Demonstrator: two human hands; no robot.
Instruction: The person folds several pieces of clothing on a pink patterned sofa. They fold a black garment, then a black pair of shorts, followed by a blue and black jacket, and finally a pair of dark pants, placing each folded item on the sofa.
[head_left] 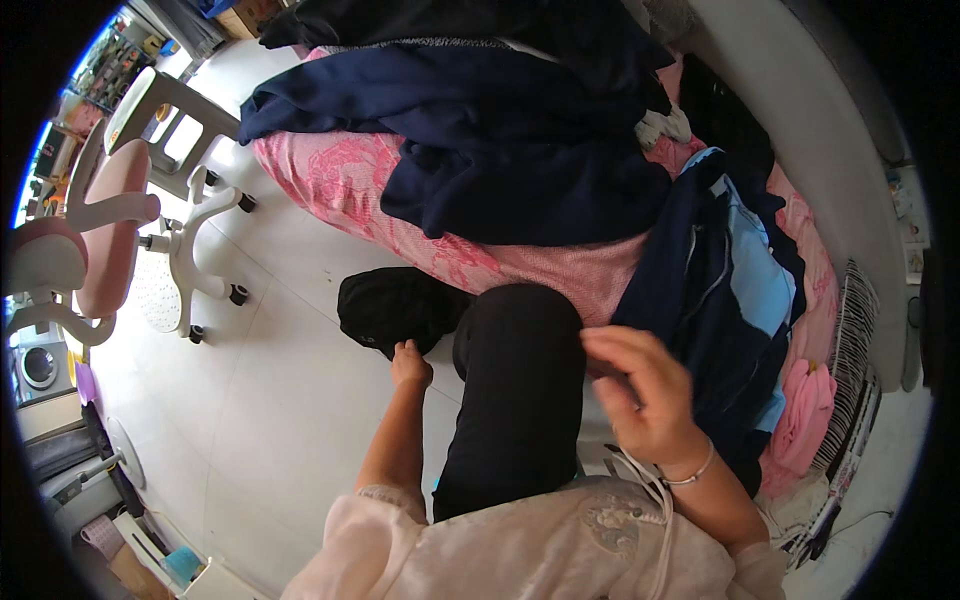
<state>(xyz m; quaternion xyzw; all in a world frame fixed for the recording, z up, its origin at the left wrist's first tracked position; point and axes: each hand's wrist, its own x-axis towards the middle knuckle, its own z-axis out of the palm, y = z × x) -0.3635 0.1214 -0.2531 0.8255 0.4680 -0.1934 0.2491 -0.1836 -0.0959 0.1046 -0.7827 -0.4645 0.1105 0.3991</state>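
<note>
The black cloth bundle (pixel 385 305) sits at 9 o'clock from the view's centre, beside the bed (pixel 340 205); whether it rests on the floor (pixel 290 400) is unclear. The left hand (pixel 408 364) pinches its 6 o'clock edge. The right hand (pixel 645 385), blurred at 4 o'clock, has loosely spread fingers. Supporting the bundle's loose side with that hand would probably limit dragging. A cardboard box (pixel 246 20) stands towards 11 o'clock, contents indistinct.

Head-worn fisheye, looking down, close range
</note>
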